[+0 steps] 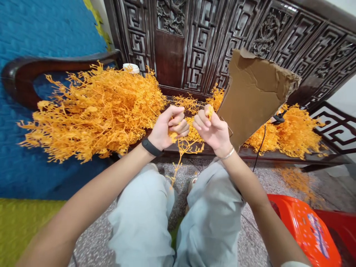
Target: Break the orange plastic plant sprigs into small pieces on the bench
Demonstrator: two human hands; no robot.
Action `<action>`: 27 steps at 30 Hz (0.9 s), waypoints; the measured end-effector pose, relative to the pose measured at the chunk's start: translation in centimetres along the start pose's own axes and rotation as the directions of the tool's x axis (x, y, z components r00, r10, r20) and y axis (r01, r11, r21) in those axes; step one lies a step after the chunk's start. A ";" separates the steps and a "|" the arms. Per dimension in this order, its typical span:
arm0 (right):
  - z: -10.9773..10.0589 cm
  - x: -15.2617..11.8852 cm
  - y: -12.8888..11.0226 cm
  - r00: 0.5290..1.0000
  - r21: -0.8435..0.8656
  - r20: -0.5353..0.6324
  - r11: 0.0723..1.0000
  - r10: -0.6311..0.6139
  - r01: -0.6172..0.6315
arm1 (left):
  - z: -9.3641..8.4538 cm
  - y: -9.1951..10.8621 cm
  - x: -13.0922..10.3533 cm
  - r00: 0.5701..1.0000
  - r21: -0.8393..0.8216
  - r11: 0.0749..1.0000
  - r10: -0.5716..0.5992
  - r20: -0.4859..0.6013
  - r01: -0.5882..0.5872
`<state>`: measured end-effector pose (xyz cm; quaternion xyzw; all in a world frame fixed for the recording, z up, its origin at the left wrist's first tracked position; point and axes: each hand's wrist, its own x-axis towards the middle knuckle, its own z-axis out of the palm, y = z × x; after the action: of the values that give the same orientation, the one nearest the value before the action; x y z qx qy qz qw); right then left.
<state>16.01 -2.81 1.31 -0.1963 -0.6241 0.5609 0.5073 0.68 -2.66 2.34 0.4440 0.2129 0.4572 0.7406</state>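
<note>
My left hand is closed around a thin orange plastic branch, whose forked twigs hang below the fist over the gap between my knees. Opposite it, my right hand pinches a small orange plastic piece between thumb and forefinger. The two hands are a little apart, above the front of the bench. Left of them rises a big heap of orange branched plastic pieces. More orange bits lie behind and beneath the hands, partly hidden by them.
A brown cardboard sheet leans on the dark carved wooden bench. To its right lie another orange heap and a black cable. A red plastic stool stands at lower right. A white round container sits behind the left heap.
</note>
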 end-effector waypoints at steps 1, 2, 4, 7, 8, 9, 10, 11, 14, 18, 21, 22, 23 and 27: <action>-0.6 0.3 0.1 0.999 -0.046 -0.033 0.999 0.007 -0.008 | 0.0 -0.1 0.1 0.999 -0.002 1.000 -0.006 0.033 0.006; -1.3 0.6 0.3 0.997 -0.078 -0.070 0.997 0.009 -0.014 | 0.0 -0.3 0.2 0.998 0.001 1.000 -0.008 0.065 0.008; -3.1 1.2 0.9 0.988 -0.088 -0.153 0.996 0.009 -0.023 | -0.2 -0.4 0.4 0.994 0.022 1.000 -0.005 0.106 0.003; -6.2 2.0 2.1 0.964 0.005 -0.259 0.998 0.065 -0.066 | -0.7 -0.7 0.6 0.994 0.079 0.997 -0.001 0.112 -0.008; -7.2 2.2 2.6 0.949 0.040 -0.298 0.994 0.106 -0.099 | -0.8 -0.8 0.7 0.994 0.092 0.996 -0.004 0.106 -0.006; -8.1 2.4 3.1 0.926 0.076 -0.345 0.988 0.154 -0.136 | -0.9 -0.8 0.8 0.995 0.098 0.995 -0.012 0.099 0.002; -8.9 2.5 3.7 0.895 0.112 -0.396 0.978 0.205 -0.175 | -1.0 -0.9 0.9 0.996 0.098 0.995 -0.020 0.088 0.011; -9.7 2.5 4.2 0.861 0.139 -0.443 0.968 0.249 -0.209 | -1.1 -1.0 1.0 0.997 0.093 0.995 -0.025 0.073 0.018; -11.4 2.6 5.6 0.774 0.144 -0.548 0.947 0.317 -0.286 | -1.1 -1.2 1.1 0.999 0.078 0.997 -0.031 0.027 0.029; -12.9 2.4 7.1 0.698 -0.013 -0.636 0.900 0.329 -0.436 | -1.0 -1.2 1.1 0.998 0.113 0.992 -0.058 -0.007 0.058; -13.7 2.2 7.8 0.648 -0.161 -0.688 0.801 0.328 -0.577 | -0.9 -1.2 1.0 0.998 0.132 0.990 -0.050 -0.035 0.055; -13.9 2.2 8.0 0.638 -0.188 -0.698 0.776 0.326 -0.602 | -1.0 -1.2 1.0 0.998 0.132 0.990 -0.047 -0.040 0.052; -14.0 2.1 8.2 0.632 -0.202 -0.703 0.761 0.326 -0.616 | -1.1 -1.2 0.9 0.998 0.132 0.990 -0.047 -0.044 0.052; -14.4 1.9 8.5 0.644 -0.214 -0.679 0.743 0.353 -0.634 | -1.5 -1.3 0.9 0.998 0.128 0.990 -0.054 -0.043 0.059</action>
<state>24.70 8.46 -7.63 -0.6374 -0.4582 0.4347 0.4414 0.65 -1.46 0.58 0.4758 0.2692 0.4297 0.7186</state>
